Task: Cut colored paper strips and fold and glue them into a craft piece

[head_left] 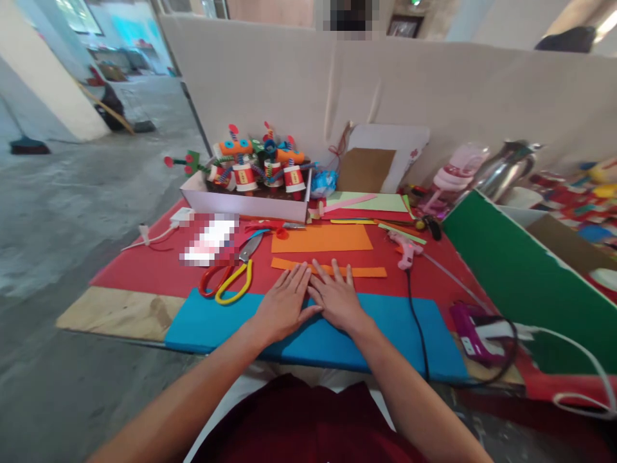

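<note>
Orange strip (369, 272), left hand (284, 302) and right hand (339, 300) flat, apparently touching it

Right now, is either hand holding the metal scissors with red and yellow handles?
No, the scissors lie apart from the left hand and right hand.

A white box (241, 206) of paper-cup figures (245, 178) stands at the far left of the table (116, 312), with a crumpled blue packet (324, 184) just to its right. Farther right are a pink bottle (457, 170) and a silver jug (506, 170). A green-sided box (535, 289) fills the right side. Behind runs a pale partition (270, 77); a broom (29, 146) rests on the floor (43, 257), far left.
</note>
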`<control>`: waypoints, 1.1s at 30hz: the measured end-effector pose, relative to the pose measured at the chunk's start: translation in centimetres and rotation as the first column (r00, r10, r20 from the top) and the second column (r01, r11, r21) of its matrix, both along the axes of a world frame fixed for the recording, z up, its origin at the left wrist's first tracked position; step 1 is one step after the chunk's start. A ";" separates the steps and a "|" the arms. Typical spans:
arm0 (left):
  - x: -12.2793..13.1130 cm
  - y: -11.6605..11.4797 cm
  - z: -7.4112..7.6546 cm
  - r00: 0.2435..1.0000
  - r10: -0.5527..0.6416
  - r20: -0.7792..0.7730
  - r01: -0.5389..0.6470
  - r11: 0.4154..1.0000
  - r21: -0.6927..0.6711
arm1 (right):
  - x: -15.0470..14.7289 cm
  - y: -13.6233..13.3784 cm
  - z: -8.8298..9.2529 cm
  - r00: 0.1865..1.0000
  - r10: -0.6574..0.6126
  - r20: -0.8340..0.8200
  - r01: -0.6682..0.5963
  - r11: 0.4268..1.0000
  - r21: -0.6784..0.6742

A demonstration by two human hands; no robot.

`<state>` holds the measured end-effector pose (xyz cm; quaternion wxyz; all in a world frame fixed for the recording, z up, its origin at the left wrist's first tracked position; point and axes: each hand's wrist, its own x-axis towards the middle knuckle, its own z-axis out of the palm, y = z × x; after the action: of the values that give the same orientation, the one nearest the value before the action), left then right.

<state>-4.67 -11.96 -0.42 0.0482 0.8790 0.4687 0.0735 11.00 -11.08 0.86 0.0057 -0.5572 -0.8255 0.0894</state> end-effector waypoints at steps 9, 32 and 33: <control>-0.1 -0.1 -0.8 0.999 0.015 0.037 -0.019 0.994 0.111 | 2.1 -0.5 0.0 0.997 -0.078 -0.007 0.078 0.997 -0.018; -1.2 0.3 1.0 0.992 0.118 -0.053 -0.111 0.987 0.118 | -0.3 0.4 0.2 0.995 0.085 -0.061 -0.085 0.996 0.001; -1.2 0.3 0.9 0.992 0.115 -0.052 -0.108 0.987 0.119 | -0.3 0.5 0.0 0.995 0.083 -0.058 -0.083 0.997 -0.002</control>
<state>-5.91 -11.70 0.52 -0.0212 0.8543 0.5135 0.0773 10.74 -10.62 0.84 0.0248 -0.5196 -0.8473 0.1076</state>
